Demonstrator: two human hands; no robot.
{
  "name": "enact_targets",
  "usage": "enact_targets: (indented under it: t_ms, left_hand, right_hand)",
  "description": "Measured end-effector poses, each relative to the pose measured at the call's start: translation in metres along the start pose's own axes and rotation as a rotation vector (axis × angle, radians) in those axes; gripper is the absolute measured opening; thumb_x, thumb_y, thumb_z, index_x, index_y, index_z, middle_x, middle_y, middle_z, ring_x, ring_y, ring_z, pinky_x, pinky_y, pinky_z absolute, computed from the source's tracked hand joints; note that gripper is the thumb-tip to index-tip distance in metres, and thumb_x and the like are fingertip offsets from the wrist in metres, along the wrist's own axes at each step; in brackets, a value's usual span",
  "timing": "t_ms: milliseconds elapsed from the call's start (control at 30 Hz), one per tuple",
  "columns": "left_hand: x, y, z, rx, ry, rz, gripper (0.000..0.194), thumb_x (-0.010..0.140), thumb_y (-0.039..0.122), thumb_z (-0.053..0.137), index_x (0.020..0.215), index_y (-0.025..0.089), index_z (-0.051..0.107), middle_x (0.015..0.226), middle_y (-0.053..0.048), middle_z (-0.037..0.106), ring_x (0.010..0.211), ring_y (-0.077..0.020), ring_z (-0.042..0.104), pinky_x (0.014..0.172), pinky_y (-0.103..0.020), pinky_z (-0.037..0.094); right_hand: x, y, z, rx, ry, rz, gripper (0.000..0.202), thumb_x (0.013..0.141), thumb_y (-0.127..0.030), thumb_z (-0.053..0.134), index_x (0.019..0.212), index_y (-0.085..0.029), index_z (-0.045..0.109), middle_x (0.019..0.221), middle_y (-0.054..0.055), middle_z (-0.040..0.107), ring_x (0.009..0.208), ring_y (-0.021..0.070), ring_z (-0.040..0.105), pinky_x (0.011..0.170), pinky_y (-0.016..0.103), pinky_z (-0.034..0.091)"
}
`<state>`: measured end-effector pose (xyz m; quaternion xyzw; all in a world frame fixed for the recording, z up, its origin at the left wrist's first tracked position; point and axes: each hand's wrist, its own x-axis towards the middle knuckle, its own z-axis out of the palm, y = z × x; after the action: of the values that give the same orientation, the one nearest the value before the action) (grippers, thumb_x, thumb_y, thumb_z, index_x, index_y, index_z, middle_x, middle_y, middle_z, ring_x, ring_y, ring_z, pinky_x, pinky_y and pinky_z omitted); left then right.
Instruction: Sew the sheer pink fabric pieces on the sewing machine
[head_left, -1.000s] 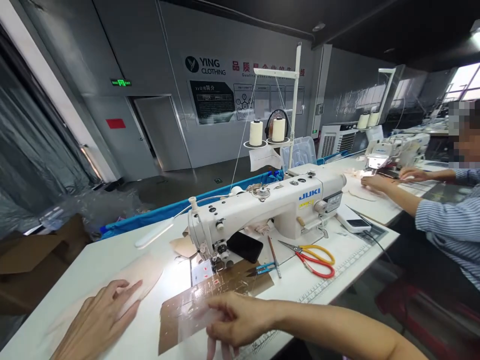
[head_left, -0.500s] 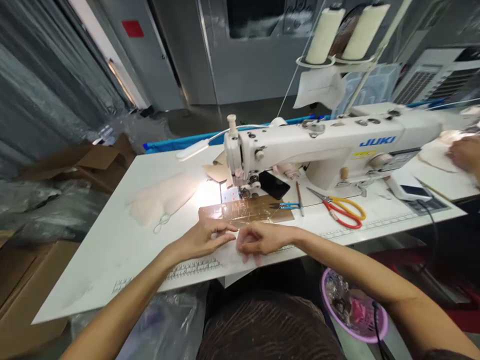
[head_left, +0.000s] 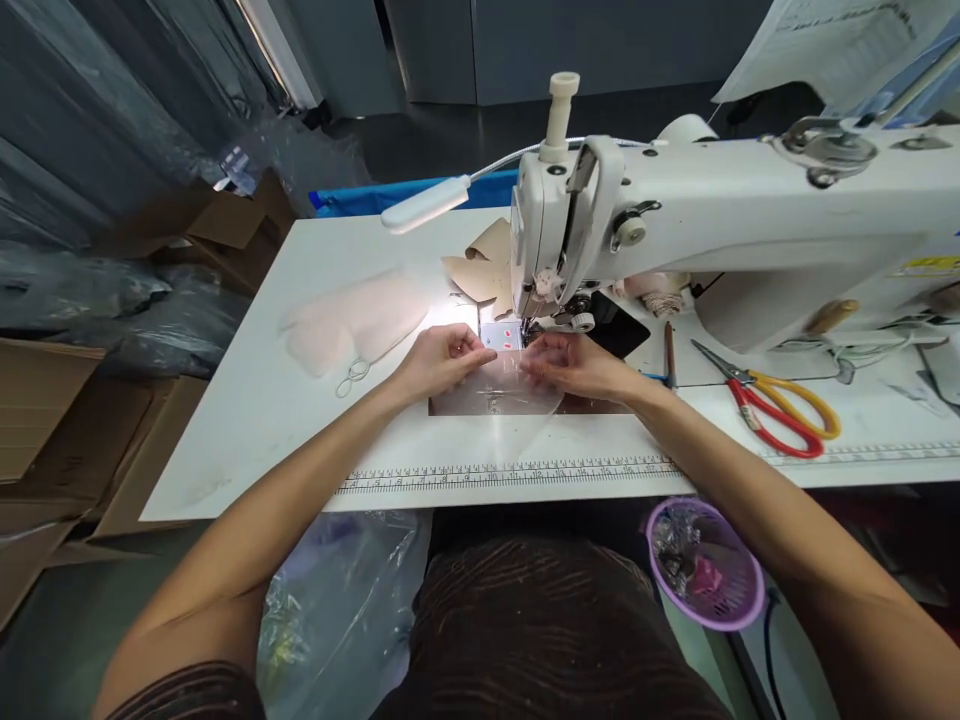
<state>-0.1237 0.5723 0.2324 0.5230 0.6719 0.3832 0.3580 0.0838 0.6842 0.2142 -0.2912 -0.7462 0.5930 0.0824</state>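
Observation:
My left hand [head_left: 442,362] pinches the left side of a thin, sheer pale fabric piece [head_left: 499,385] between thumb and fingers. Its right side is gripped by my right hand [head_left: 576,364], close to the presser foot [head_left: 527,330] of a white sewing machine [head_left: 720,200]. The fabric lies over a shiny brown sheet [head_left: 600,407] on the table, just in front of the metal needle plate [head_left: 499,336]. Whether the fabric edge is under the foot, I cannot tell.
Sheer fabric [head_left: 352,310] with a looped cord [head_left: 354,375] lies left. Brown paper pieces [head_left: 484,270] sit behind the needle. Right are a dark phone [head_left: 619,325], a brown stick [head_left: 669,355] and red-and-yellow scissors [head_left: 780,400]. A lamp [head_left: 427,203] overhangs the table; a purple basket [head_left: 705,565] stands below.
Both hands have moved forward from the table's front edge to the needle area, carrying the sheer fabric over the brown sheet. The view has moved closer to the machine.

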Motion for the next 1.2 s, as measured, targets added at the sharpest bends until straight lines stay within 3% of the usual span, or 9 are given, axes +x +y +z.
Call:
enact_targets:
  t_ms: [100,233,367,500,600,767,967,1133,1200]
  left_hand:
    - [0.008,-0.007,-0.001,-0.059,-0.028,0.006,0.025,0.078,0.036,0.077,0.073,0.016,0.062,0.051,0.004,0.056,0.040,-0.0053,0.045,0.038,-0.017,0.035]
    - [0.002,-0.015,-0.007,-0.111,-0.058,0.003,0.021,0.078,0.033,0.077,0.087,0.015,0.071,0.060,0.001,0.062,0.048,-0.0059,0.051,0.042,-0.017,0.038]
    - [-0.003,-0.018,-0.009,-0.259,0.101,-0.035,0.020,0.080,0.032,0.076,0.086,0.014,0.070,0.075,-0.003,0.070,0.056,-0.0063,0.058,0.048,-0.018,0.047]
    - [-0.001,-0.017,-0.004,-0.588,0.234,-0.069,0.020,0.081,0.030,0.076,0.083,0.014,0.064,0.092,-0.007,0.074,0.077,-0.0108,0.071,0.076,-0.025,0.061]
    - [0.000,-0.016,-0.002,-0.754,0.189,-0.130,0.017,0.086,0.028,0.070,0.085,0.014,0.059,0.115,-0.013,0.072,0.101,-0.0174,0.072,0.096,-0.033,0.060]
    - [0.000,-0.020,-0.003,-0.809,0.125,-0.140,0.017,0.098,0.025,0.055,0.084,0.018,0.048,0.130,-0.016,0.066,0.120,-0.0239,0.066,0.105,-0.042,0.056]
    - [0.002,-0.020,-0.001,-0.860,0.158,-0.146,0.017,0.098,0.021,0.053,0.083,0.019,0.046,0.128,-0.014,0.066,0.115,-0.0225,0.068,0.107,-0.044,0.056]
    - [0.002,-0.022,0.000,-0.743,0.168,-0.105,0.019,0.098,0.028,0.056,0.084,0.019,0.045,0.122,-0.013,0.069,0.106,-0.0192,0.071,0.101,-0.041,0.058]
    - [0.002,-0.024,-0.002,-0.642,0.174,-0.053,0.021,0.096,0.033,0.060,0.086,0.019,0.048,0.110,-0.011,0.072,0.095,-0.0169,0.072,0.092,-0.038,0.061]
  right_hand:
    - [0.010,0.003,0.005,0.071,0.168,0.055,0.024,0.093,-0.042,0.064,0.091,-0.018,0.058,0.076,0.005,0.073,0.060,0.0145,0.067,0.055,0.025,0.051]
    - [0.012,0.007,0.009,0.203,0.277,0.084,0.032,0.088,-0.047,0.069,0.084,-0.019,0.055,0.065,0.004,0.070,0.051,0.0145,0.065,0.043,0.023,0.046]
    - [0.007,0.007,0.011,0.281,0.311,0.084,0.055,0.072,-0.068,0.076,0.084,-0.018,0.056,0.065,0.005,0.070,0.052,0.0161,0.066,0.042,0.023,0.049]
    - [0.003,0.004,0.016,0.355,0.324,0.141,0.061,0.066,-0.075,0.076,0.084,-0.020,0.057,0.068,0.006,0.071,0.056,0.0195,0.069,0.051,0.029,0.059]
    - [0.003,0.001,0.020,0.395,0.337,0.176,0.057,0.067,-0.074,0.077,0.082,-0.022,0.059,0.069,0.007,0.071,0.059,0.0222,0.070,0.055,0.034,0.062]
    - [0.005,0.002,0.020,0.427,0.366,0.167,0.054,0.066,-0.072,0.078,0.079,-0.023,0.060,0.073,0.008,0.071,0.062,0.0230,0.070,0.057,0.036,0.063]
    - [0.007,0.003,0.022,0.485,0.422,0.147,0.054,0.062,-0.073,0.080,0.075,-0.025,0.058,0.070,0.007,0.069,0.065,0.0255,0.070,0.053,0.037,0.061]
    - [0.009,0.007,0.023,0.429,0.397,0.115,0.052,0.069,-0.074,0.075,0.077,-0.025,0.058,0.074,0.008,0.069,0.065,0.0237,0.068,0.054,0.037,0.059]
    - [0.008,0.010,0.020,0.336,0.373,0.090,0.054,0.076,-0.076,0.066,0.079,-0.023,0.058,0.075,0.009,0.069,0.064,0.0228,0.067,0.054,0.036,0.057]
